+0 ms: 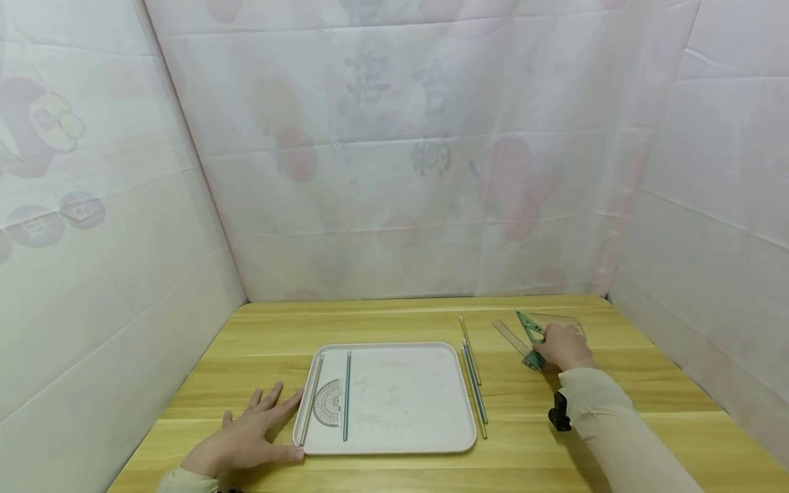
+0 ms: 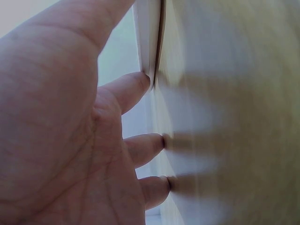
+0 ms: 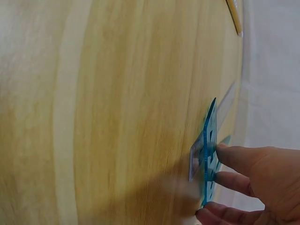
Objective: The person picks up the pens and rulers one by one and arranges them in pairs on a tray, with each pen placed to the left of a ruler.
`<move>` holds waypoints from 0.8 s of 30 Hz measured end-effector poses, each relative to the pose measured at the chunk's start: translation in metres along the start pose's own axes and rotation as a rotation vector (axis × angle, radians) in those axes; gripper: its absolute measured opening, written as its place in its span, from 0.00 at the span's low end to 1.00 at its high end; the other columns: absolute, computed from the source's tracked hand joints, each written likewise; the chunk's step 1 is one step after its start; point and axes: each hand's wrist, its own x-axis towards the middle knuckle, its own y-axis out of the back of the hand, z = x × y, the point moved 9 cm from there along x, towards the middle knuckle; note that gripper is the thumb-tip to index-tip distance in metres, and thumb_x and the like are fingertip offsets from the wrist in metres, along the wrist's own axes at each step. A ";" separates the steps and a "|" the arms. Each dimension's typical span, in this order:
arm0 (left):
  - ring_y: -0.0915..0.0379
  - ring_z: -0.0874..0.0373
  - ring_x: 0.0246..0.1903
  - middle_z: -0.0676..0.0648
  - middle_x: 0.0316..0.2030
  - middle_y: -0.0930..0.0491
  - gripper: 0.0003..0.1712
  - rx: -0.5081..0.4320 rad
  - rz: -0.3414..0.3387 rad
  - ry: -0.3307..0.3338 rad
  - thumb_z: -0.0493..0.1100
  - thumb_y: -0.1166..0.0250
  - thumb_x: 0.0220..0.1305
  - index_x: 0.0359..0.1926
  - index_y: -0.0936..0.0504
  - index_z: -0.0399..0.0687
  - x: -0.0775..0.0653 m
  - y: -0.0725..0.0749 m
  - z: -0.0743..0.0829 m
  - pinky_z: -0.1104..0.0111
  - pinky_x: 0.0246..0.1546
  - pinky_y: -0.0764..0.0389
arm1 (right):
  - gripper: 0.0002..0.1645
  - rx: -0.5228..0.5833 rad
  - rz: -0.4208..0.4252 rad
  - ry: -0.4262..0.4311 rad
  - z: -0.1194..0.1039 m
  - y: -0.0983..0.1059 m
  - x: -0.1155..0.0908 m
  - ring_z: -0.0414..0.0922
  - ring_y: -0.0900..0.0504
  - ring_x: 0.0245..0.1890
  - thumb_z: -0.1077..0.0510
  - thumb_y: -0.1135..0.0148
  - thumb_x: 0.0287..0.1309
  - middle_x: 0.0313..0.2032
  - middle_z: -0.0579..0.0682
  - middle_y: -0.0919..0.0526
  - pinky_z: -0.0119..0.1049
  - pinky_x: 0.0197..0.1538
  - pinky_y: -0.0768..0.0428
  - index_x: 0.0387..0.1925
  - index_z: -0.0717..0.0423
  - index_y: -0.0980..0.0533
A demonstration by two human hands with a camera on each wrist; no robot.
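Note:
My right hand point(image 1: 564, 348) pinches a flat translucent green drawing template point(image 3: 210, 157) with cut-outs, thumb on one side. In the right wrist view the template stands edge-on, close over the table; its exact shape I cannot tell. Beyond it lies a green set square point(image 1: 529, 324), and a clear ruler point(image 1: 510, 336) slants away to its left. The thin outline of a clear set square point(image 1: 557, 315) shows behind the hand. My left hand point(image 1: 249, 435) is spread, thumb and index finger at the left edge of the white tray point(image 1: 401, 404), other fingertips on the table.
On the tray's left side lie a gold pencil point(image 1: 311, 400), a clear protractor point(image 1: 327, 402) and a teal pencil point(image 1: 347, 397). Several gold and teal pencils point(image 1: 473, 383) lie along its right edge, one gold pencil point(image 3: 234, 16) farther back. Cloth walls point(image 1: 419, 274) stand around the wooden table point(image 1: 394, 322).

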 end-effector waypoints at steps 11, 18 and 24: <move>0.66 0.12 0.78 0.28 0.85 0.55 0.63 -0.022 -0.017 0.016 0.74 0.25 0.57 0.86 0.43 0.61 0.002 -0.001 0.002 0.07 0.56 0.66 | 0.16 0.020 0.029 -0.023 0.008 0.000 0.006 0.54 0.20 0.30 0.56 0.31 0.70 0.29 0.60 0.17 0.49 0.35 0.23 0.32 0.66 0.20; 0.64 0.12 0.78 0.29 0.84 0.52 0.63 0.005 -0.008 0.015 0.75 0.25 0.56 0.85 0.41 0.60 0.005 -0.001 0.004 0.07 0.57 0.64 | 0.17 0.064 0.022 -0.056 0.012 0.000 0.006 0.52 0.22 0.28 0.58 0.31 0.68 0.25 0.58 0.17 0.45 0.33 0.21 0.24 0.64 0.19; 0.63 0.12 0.78 0.29 0.85 0.53 0.63 0.026 -0.003 0.012 0.74 0.25 0.57 0.86 0.42 0.61 0.005 0.000 0.008 0.07 0.57 0.62 | 0.16 0.124 0.024 -0.084 0.017 0.004 0.004 0.58 0.17 0.34 0.59 0.29 0.66 0.33 0.66 0.13 0.51 0.38 0.16 0.34 0.73 0.17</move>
